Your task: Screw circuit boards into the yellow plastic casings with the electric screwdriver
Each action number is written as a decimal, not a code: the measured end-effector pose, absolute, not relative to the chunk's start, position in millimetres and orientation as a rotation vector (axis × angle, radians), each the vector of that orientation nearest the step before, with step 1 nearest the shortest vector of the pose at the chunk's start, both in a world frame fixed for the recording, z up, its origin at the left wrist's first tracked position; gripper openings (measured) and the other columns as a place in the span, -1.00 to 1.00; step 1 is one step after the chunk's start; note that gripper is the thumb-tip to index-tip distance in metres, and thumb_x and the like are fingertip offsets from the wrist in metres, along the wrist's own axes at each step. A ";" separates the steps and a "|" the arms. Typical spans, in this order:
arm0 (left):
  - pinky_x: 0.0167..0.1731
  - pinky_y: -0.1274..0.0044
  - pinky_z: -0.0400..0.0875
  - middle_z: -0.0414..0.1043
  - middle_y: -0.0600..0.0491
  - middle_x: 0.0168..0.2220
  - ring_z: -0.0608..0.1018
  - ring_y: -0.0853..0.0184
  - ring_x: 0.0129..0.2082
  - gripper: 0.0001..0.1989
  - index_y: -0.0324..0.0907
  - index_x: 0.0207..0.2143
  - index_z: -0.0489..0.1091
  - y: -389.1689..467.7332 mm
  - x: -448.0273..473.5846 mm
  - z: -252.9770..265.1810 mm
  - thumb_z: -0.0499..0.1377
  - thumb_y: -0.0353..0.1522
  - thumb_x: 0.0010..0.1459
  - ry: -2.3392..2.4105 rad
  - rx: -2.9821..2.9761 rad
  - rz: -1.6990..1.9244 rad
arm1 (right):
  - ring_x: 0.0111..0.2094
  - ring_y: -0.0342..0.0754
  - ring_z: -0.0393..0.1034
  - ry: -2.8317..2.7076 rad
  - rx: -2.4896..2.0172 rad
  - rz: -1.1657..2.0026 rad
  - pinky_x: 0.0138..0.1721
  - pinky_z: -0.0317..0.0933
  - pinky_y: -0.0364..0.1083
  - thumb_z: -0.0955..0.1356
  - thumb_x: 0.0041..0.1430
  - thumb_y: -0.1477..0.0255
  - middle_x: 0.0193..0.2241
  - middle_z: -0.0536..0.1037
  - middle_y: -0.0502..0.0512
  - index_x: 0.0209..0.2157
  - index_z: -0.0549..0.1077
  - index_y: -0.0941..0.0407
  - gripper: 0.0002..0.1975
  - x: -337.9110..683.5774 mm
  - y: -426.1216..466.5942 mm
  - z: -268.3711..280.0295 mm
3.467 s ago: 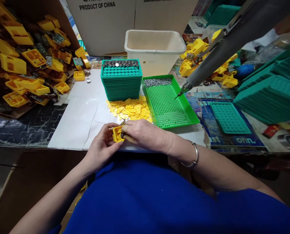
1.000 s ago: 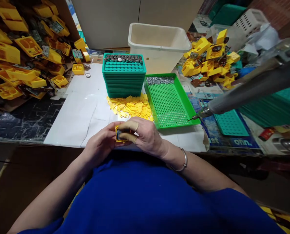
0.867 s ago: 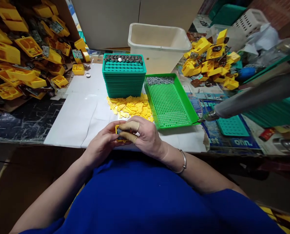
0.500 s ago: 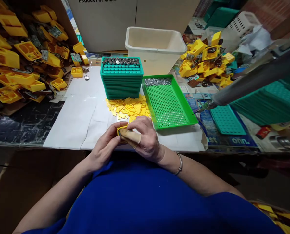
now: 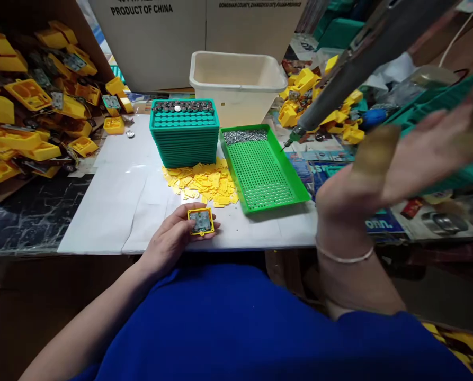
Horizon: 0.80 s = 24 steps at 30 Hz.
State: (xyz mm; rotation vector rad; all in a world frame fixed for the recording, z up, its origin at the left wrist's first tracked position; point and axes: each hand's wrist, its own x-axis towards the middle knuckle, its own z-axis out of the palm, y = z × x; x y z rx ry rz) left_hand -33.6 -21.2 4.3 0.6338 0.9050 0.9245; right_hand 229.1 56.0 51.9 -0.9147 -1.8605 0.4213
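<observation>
In my left hand (image 5: 172, 233) is a small square yellow plastic housing (image 5: 212, 228) with a grey-green circuit board (image 5: 199, 219) set inside, held near the table's front edge. My right hand (image 5: 403, 164) is raised at the right, blurred by motion, with thumb apart from stretched fingers and nothing seen in it. Tan covers sit on its thumb and a finger. An electric screwdriver (image 5: 327, 98) slants down beyond it, its bit above the right edge of a green perforated tray (image 5: 256, 164). Small screws (image 5: 246, 136) fill the tray's far end, and others stand in holes near its front.
Loose yellow flat pieces (image 5: 204, 182) lie before a stack of teal trays (image 5: 184, 145) topped with dark round parts. A cream bin (image 5: 240, 100) stands behind. Yellow housings fill a carton (image 5: 33, 106) at left; more are heaped (image 5: 300, 95) behind the screwdriver.
My right hand has left the yellow housing and swung up to the right. The left hand keeps the housing, its circuit board now exposed. The screwdriver has shifted up and left in view.
</observation>
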 end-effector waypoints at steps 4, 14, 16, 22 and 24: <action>-0.11 0.35 0.50 0.60 -0.11 -0.19 0.63 0.15 -0.13 -0.63 -0.25 0.01 0.31 -12.8 -23.5 2.9 0.16 -0.42 0.12 0.903 0.664 0.842 | 0.28 -0.06 0.17 -1.369 -0.897 0.326 0.37 -0.05 0.03 0.40 0.11 0.19 0.19 0.34 -0.06 0.06 0.29 -0.06 -0.52 257.3 127.7 67.8; -0.14 0.43 0.48 0.60 -0.11 -0.17 0.61 0.19 -0.13 -0.63 -0.24 0.00 0.32 -6.6 -7.9 8.9 0.17 -0.37 0.12 0.978 0.726 0.758 | -0.58 -0.16 0.38 -1.413 -0.760 0.901 -0.54 0.33 -0.11 0.49 -0.08 0.12 -0.56 0.45 -0.15 -0.36 0.34 0.01 -0.63 238.4 137.8 66.4; -0.14 0.43 0.48 0.60 -0.11 -0.17 0.61 0.19 -0.14 -0.62 -0.24 0.00 0.32 -6.5 -8.5 8.9 0.19 -0.36 0.11 0.994 0.718 0.751 | -0.63 -0.19 0.32 -1.409 -0.759 0.893 -0.57 0.28 -0.14 0.46 -0.01 0.13 -0.62 0.40 -0.16 -0.38 0.36 0.02 -0.68 234.0 121.6 58.6; -0.13 0.41 0.48 0.60 -0.11 -0.17 0.61 0.18 -0.14 -0.61 -0.22 0.01 0.32 -5.1 -7.9 7.0 0.20 -0.36 0.10 1.018 0.704 0.749 | -0.62 -0.18 0.27 -1.320 -0.829 0.794 -0.52 0.29 -0.12 0.40 0.08 0.11 -0.65 0.34 -0.16 -0.39 0.36 -0.01 -0.73 219.1 102.3 33.5; -0.14 0.42 0.48 0.60 -0.11 -0.17 0.61 0.19 -0.15 -0.61 -0.22 0.00 0.33 -4.9 -7.1 7.4 0.20 -0.36 0.09 1.019 0.708 0.746 | -0.62 -0.19 0.26 -1.297 -0.817 0.796 -0.53 0.27 -0.13 0.40 0.09 0.14 -0.65 0.33 -0.16 -0.40 0.35 0.00 -0.75 217.0 102.9 28.7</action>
